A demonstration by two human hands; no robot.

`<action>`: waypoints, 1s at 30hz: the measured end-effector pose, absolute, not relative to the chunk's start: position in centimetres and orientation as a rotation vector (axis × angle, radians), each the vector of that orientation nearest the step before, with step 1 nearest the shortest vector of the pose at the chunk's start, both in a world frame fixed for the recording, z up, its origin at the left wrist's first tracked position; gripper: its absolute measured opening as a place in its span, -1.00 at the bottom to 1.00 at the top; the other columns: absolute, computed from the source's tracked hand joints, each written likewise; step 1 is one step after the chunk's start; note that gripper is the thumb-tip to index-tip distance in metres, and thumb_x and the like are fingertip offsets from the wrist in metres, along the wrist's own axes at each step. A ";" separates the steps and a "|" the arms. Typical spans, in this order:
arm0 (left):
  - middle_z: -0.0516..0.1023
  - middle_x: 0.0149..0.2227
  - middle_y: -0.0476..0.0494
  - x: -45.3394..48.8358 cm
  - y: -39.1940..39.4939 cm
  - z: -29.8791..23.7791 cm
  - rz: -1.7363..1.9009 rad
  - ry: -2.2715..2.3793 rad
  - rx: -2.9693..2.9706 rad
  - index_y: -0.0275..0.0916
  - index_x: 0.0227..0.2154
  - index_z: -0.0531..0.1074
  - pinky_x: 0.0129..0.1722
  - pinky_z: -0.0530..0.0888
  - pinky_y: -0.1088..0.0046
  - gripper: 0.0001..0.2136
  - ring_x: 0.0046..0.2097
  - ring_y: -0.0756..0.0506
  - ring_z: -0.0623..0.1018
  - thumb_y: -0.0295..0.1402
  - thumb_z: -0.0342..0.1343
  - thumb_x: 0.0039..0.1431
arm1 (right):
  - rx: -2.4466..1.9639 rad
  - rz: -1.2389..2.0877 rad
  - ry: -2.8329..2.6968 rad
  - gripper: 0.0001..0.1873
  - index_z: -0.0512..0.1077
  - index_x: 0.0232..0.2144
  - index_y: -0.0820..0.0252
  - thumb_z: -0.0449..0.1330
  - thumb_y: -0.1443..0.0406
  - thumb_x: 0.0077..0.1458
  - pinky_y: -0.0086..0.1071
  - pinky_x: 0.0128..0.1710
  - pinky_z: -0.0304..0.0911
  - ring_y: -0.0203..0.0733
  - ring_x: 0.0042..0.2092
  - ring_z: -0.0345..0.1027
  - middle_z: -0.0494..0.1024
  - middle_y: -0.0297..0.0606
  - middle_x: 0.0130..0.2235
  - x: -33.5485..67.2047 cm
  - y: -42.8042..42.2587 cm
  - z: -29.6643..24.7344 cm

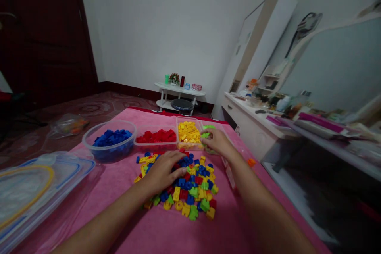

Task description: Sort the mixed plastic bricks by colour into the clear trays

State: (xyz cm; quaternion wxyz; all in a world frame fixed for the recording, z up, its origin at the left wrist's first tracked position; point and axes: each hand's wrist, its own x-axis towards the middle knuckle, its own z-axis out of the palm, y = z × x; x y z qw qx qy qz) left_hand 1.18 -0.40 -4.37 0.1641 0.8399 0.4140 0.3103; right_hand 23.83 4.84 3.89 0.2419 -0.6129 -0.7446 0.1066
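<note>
A mixed heap of small plastic building blocks point(194, 191) in blue, red, yellow and green lies on a pink cloth point(232, 226). My left hand point(163, 170) rests on the heap's left side, thumb apart from the fingers, touching blocks. Past the heap, my right hand point(219, 142) pinches a green block point(205, 135) over a clear box of green pieces point(209, 127), which it partly hides. Left of that box stand a box of yellow blocks point(189, 132), a box of red blocks point(156, 136) and a round tub of blue blocks point(113, 137).
Clear plastic lids point(68, 172) are stacked at the left. An orange piece point(251, 162) lies on the cloth to the right. Beyond it runs a cluttered white dresser point(253, 117). A low white stand point(178, 89) is by the far wall.
</note>
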 end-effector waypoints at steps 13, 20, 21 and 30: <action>0.24 0.22 -0.09 1.9 -0.5 -4.8 0.488 1.273 2.616 0.00 0.10 0.32 0.17 0.19 0.22 -0.48 0.20 -0.19 0.27 0.05 -0.30 0.24 | -1.812 0.051 -1.958 -0.65 0.52 -0.13 0.21 0.15 0.32 0.00 -0.30 0.03 0.20 -0.10 -0.02 0.40 0.55 -0.16 -0.07 34.8 -0.7 1.5; 0.26 0.21 -0.08 2.0 -0.4 -4.9 0.466 1.272 2.602 -0.02 0.10 0.32 0.18 0.16 0.24 -0.49 0.21 -0.18 0.25 0.04 -0.28 0.24 | -1.720 0.085 -1.996 -0.56 0.41 0.01 0.32 0.05 0.34 0.07 -0.28 0.11 0.14 -0.12 0.07 0.33 0.46 -0.10 0.05 37.0 -5.9 0.2; 0.27 0.21 -0.08 2.0 -0.3 -4.9 0.464 1.279 2.594 -0.03 0.10 0.33 0.18 0.16 0.24 -0.49 0.21 -0.18 0.25 0.04 -0.27 0.24 | -1.724 0.082 -1.995 -0.56 0.42 0.00 0.35 0.06 0.35 0.06 -0.29 0.11 0.14 -0.11 0.06 0.34 0.47 -0.07 0.04 37.2 -6.3 0.3; 0.30 0.19 -0.07 2.3 -0.4 -4.9 0.501 1.288 2.592 -0.06 0.07 0.36 0.18 0.17 0.31 -0.50 0.19 -0.14 0.28 0.01 -0.27 0.24 | -1.692 0.064 -2.051 -0.48 0.30 0.12 0.26 0.02 0.14 0.16 -0.16 0.21 -0.03 -0.04 0.21 0.12 0.28 -0.06 0.19 36.2 -7.5 -1.1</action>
